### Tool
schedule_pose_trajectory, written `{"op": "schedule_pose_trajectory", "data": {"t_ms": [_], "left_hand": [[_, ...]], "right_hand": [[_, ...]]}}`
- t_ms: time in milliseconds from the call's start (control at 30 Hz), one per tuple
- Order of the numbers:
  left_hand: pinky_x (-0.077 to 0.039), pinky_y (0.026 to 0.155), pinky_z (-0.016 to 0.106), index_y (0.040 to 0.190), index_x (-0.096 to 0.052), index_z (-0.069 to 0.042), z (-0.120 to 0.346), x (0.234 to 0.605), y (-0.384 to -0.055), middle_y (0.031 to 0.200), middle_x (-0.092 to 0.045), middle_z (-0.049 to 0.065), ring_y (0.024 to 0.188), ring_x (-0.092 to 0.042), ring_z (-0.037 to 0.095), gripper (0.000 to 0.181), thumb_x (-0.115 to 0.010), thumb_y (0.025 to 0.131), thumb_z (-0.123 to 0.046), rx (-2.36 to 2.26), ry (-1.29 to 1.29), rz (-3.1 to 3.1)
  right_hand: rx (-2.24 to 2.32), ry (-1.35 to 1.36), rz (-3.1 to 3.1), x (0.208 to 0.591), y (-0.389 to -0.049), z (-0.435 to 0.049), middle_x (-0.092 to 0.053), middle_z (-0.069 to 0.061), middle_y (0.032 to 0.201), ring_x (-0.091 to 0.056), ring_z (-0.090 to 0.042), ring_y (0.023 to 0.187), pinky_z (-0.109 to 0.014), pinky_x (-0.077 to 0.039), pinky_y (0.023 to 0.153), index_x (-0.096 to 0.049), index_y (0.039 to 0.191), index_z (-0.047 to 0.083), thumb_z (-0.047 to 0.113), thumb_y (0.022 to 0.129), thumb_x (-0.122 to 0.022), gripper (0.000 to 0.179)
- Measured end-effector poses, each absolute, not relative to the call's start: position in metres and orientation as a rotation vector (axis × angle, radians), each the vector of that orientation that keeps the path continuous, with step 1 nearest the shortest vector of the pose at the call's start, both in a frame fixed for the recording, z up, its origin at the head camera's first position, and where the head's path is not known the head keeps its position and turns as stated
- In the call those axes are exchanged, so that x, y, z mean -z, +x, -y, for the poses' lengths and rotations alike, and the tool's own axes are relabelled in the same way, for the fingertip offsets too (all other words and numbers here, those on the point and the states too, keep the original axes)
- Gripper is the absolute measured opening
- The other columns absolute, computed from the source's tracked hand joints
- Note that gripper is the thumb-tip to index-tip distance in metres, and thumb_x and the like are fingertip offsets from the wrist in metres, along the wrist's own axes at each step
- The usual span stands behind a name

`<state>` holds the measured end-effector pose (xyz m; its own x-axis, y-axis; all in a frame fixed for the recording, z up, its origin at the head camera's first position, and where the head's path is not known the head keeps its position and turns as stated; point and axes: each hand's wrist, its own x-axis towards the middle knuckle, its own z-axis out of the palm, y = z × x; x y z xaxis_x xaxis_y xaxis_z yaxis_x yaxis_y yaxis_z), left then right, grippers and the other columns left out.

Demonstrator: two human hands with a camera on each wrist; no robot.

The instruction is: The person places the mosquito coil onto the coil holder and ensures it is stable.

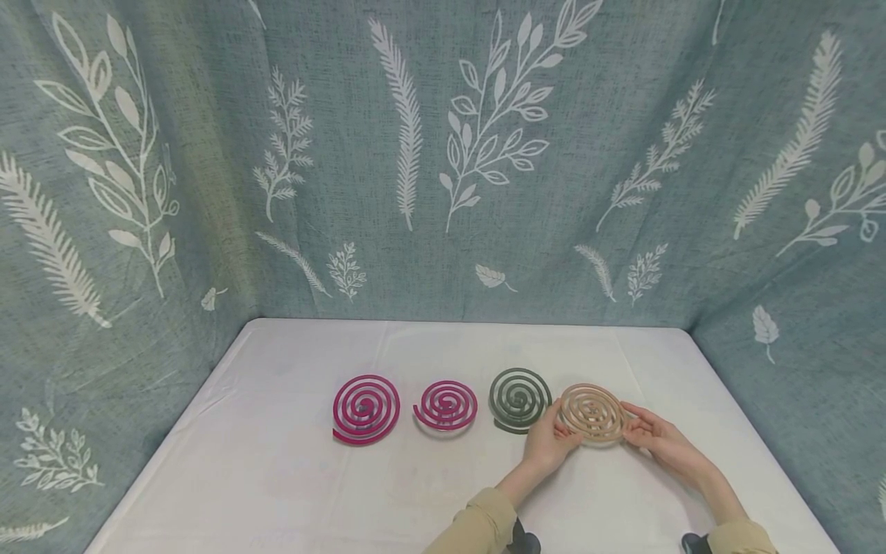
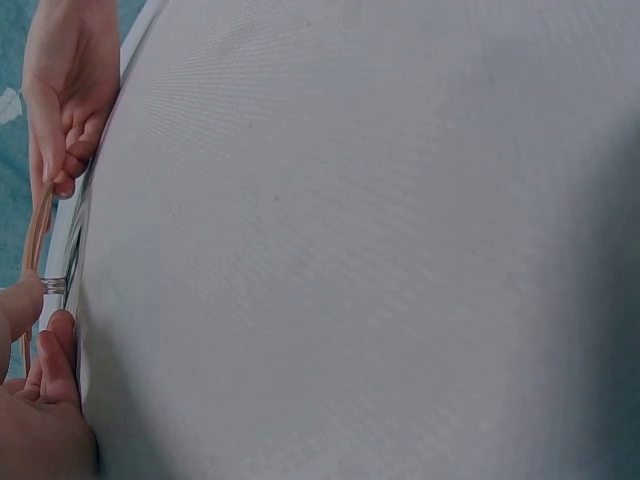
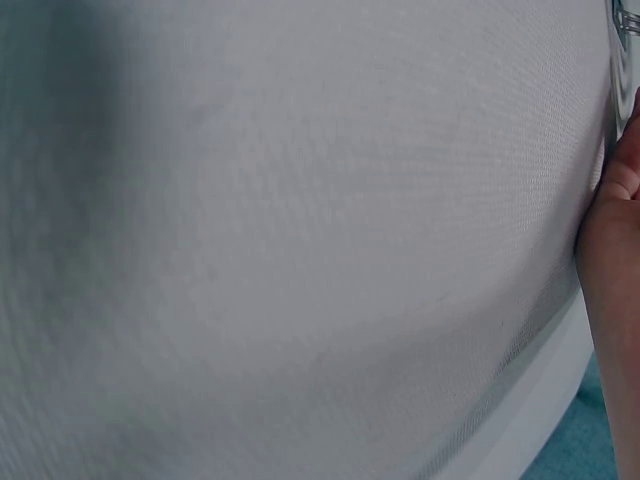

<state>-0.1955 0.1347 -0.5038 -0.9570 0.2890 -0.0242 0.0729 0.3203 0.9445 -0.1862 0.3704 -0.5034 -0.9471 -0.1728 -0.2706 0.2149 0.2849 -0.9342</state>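
A tan mosquito coil (image 1: 592, 413) is held flat between both hands at the right of the row. My left hand (image 1: 545, 448) pinches its left edge, and my right hand (image 1: 661, 442) pinches the right edge. Seen edge-on in the left wrist view, the coil (image 2: 38, 235) has a small clear stand (image 2: 54, 286) under it. Close to the left of my left hand lies a dark green coil (image 1: 519, 400). Only part of the right hand (image 3: 615, 235) shows in the right wrist view.
Two magenta coils stand farther left, a larger one (image 1: 367, 410) and a smaller one (image 1: 446, 405). All are on a table with a white cover (image 1: 291, 477). Blue-green leaf-patterned curtains (image 1: 429, 269) enclose the back and sides.
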Motion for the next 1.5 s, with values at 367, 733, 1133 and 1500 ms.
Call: {"op": "schedule_pose_trajectory", "data": {"t_ms": [367,733,1133,1500], "left_hand": [[-0.040,0.056,0.013,0.142,-0.037,-0.001,-0.1343,0.5020,-0.1951,0.078,-0.052,0.000,0.064,-0.044,0.000,0.068,-0.070,0.084,-0.013,-1.705,0.344,-2.384],[-0.039,0.056,0.013,0.142,-0.038,-0.001,-0.1343,0.5031,-0.1955,0.076,-0.050,-0.002,0.063,-0.043,0.000,0.068,-0.070,0.083,-0.014,-1.697,0.336,-2.390],[-0.039,0.056,0.013,0.142,-0.038,-0.001,-0.1334,0.5024,-0.1950,0.076,-0.051,-0.002,0.063,-0.044,0.000,0.069,-0.071,0.083,-0.013,-1.695,0.343,-2.396],[-0.039,0.055,0.013,0.142,-0.038,0.000,-0.1332,0.5023,-0.1947,0.075,-0.049,-0.004,0.062,-0.043,-0.001,0.069,-0.070,0.083,-0.013,-1.688,0.345,-2.399]], "right_hand": [[1.702,0.057,-2.241,0.5026,-0.1862,-0.3690,-0.052,0.006,0.098,-0.050,0.001,0.085,-0.014,-0.046,0.080,-0.011,0.149,-0.004,0.020,0.094,-0.059,0.077],[1.696,0.063,-2.247,0.5034,-0.1866,-0.3696,-0.052,0.006,0.098,-0.051,0.001,0.086,-0.014,-0.045,0.081,-0.011,0.149,-0.004,0.020,0.094,-0.058,0.077],[1.686,0.061,-2.256,0.5028,-0.1862,-0.3690,-0.053,0.006,0.099,-0.051,0.001,0.088,-0.013,-0.045,0.082,-0.012,0.149,-0.004,0.021,0.094,-0.058,0.076],[1.680,0.062,-2.257,0.5029,-0.1870,-0.3691,-0.050,0.004,0.100,-0.050,0.000,0.086,-0.015,-0.046,0.081,-0.012,0.149,-0.004,0.021,0.094,-0.058,0.076]]}}
